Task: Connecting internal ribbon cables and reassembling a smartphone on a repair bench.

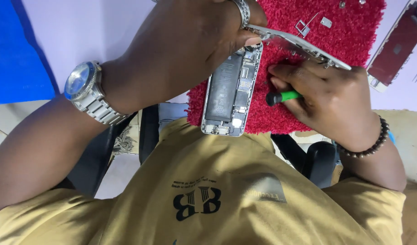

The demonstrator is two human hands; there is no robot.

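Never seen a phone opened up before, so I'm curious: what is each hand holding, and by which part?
The left hand holds the lifted screen panel by its edge near one end. The right hand grips a green-handled screwdriver around its handle, over the open phone body.

Phone repair workbench, small workshop or repair stall.

Opened smartphone point(231, 90) lies back-down on a red fuzzy mat point(354, 31), battery and circuit board exposed; its lifted screen panel point(304, 47) is tilted up over it. Tiny loose metal brackets point(303, 27) sit on the mat's far part. A second detached phone screen point(397, 45) lies just beside the mat on the pale lilac table point(81, 27). A green-handled screwdriver point(283, 96) is at the phone's side. Blue sheet point(17, 50) covers one table corner. A black chair point(317, 159) shows under the table edge. No wider room in view.
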